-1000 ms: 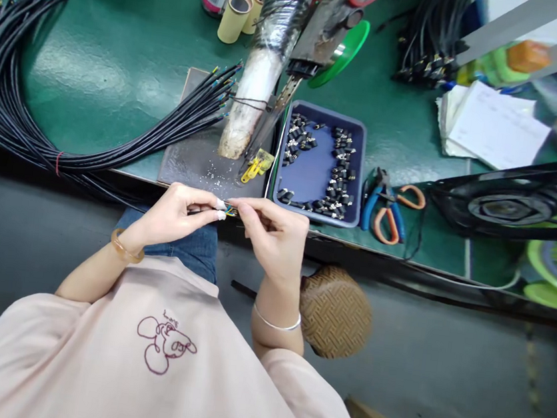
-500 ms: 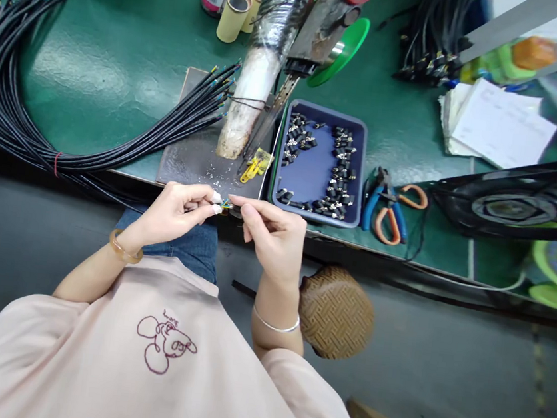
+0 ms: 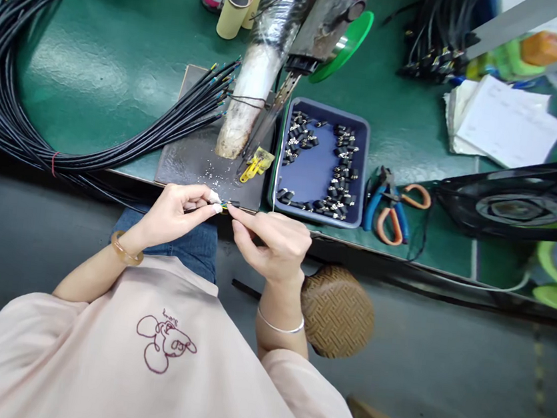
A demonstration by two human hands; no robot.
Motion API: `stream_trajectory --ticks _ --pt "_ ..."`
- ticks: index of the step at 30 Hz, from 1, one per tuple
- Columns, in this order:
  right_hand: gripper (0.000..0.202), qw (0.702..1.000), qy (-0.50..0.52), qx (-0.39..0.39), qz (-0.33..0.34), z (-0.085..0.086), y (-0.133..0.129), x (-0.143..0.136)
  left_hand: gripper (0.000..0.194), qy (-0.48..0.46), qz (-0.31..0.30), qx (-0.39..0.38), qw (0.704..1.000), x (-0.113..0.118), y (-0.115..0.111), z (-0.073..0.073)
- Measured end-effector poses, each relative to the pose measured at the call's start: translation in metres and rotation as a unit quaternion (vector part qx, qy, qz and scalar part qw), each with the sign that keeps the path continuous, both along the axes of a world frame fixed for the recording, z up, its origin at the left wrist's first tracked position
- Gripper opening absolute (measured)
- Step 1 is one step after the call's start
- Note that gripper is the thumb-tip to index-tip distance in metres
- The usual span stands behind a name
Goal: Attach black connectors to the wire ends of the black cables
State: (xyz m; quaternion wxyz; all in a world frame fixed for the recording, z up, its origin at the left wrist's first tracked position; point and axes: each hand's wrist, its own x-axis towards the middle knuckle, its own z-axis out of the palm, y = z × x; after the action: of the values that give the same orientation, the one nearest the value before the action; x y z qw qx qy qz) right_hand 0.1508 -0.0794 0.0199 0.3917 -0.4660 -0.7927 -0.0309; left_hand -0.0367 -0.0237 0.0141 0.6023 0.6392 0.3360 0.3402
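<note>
At the bench's front edge, my left hand (image 3: 185, 210) pinches the end of a black cable with thin coloured wires (image 3: 224, 207) coming out between thumb and fingertips. A small black piece (image 3: 232, 202) shows at the wire tips. My right hand (image 3: 275, 242) is closed beside it, its index fingertip touching the wire ends and its other fingers curled. Whatever those fingers may hold is hidden. Just above the hands is a dark board (image 3: 183, 164) with white crumbs. To the right stands a blue tray (image 3: 308, 165) of small black connectors.
A bundle of black cables (image 3: 62, 161) lies at left, its ends on the board. A foil-wrapped duct (image 3: 252, 85) hangs over it, near a yellow clip (image 3: 256, 165). Pliers (image 3: 385, 198), papers (image 3: 512, 125) and a black fan (image 3: 515, 206) are at right. A stool (image 3: 337, 310) stands below.
My right hand has shifted slightly right and down, with its index finger now pointing at the wire ends. A small black piece now shows there. My left hand keeps its pinch.
</note>
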Motion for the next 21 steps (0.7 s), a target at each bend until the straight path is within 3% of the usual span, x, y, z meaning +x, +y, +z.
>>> stream_trajectory --ticks 4,7,10,13,17,21 --pt "0.016 0.999 0.027 -0.031 0.012 0.000 -0.001 0.001 0.023 0.006 0.006 -0.009 1.000 0.003 0.000 -0.003" --pt "0.019 0.996 0.076 -0.019 -0.037 -0.004 -0.003 -0.001 0.023 0.008 0.025 -0.014 1.000 0.007 0.000 -0.004" --pt "0.028 0.966 0.229 0.015 -0.119 -0.011 -0.005 -0.006 0.023 0.008 0.044 -0.011 0.999 0.010 0.002 -0.003" --pt "0.028 0.933 0.328 -0.004 -0.150 -0.015 -0.004 -0.011 0.023 0.011 0.053 -0.005 0.999 0.012 0.004 -0.001" --pt "0.011 0.956 0.257 -0.048 -0.134 -0.017 0.000 -0.015 0.022 0.022 0.048 -0.003 0.999 0.013 0.006 0.000" --pt "0.010 0.971 0.204 -0.035 -0.120 -0.020 0.006 -0.019 0.021 0.045 0.036 0.008 0.998 0.015 0.008 -0.003"
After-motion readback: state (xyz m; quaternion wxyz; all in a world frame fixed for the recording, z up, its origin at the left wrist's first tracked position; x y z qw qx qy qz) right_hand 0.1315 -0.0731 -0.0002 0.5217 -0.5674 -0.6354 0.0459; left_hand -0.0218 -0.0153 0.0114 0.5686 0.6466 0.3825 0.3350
